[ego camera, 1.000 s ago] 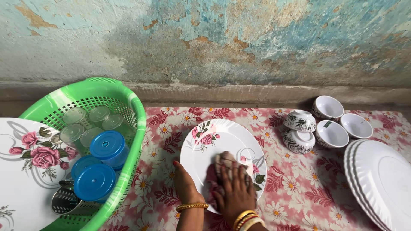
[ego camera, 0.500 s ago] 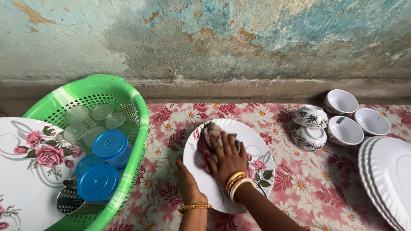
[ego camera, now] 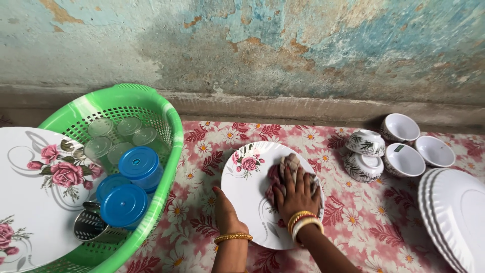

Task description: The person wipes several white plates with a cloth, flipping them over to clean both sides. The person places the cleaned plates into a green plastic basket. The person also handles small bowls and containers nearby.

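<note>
Head view: right hand (ego camera: 298,194) lies flat, fingers spread, pressing a reddish cloth (ego camera: 281,174) onto the right half of a white rose-print plate (ego camera: 247,192); not gripping, just palm-down on the cloth. Left hand (ego camera: 226,215) sits at the plate's near-left rim, thumb up on the edge, fingers out of sight under it, so how tightly it is closed can't be told. Plate lies flat on the red floral mat (ego camera: 364,227), roughly centre frame. Left of the mat: green plastic basket (ego camera: 166,151) holding 3 blue-lidded tubs (ego camera: 139,164), several clear-lidded containers (ego camera: 111,136) behind them, and a metal utensil (ego camera: 90,225) at the near side. A larger rose-print plate (ego camera: 35,202) leans across the basket's left rim. Right of the plate: 2 leaf-pattern bowls stacked mouth-down (ego camera: 365,154), 3 white bowls mouth-up (ego camera: 404,159) just beside them, and a stack of white ribbed plates (ego camera: 452,215) at the right edge. Peeling blue wall (ego camera: 252,45) behind.
</note>
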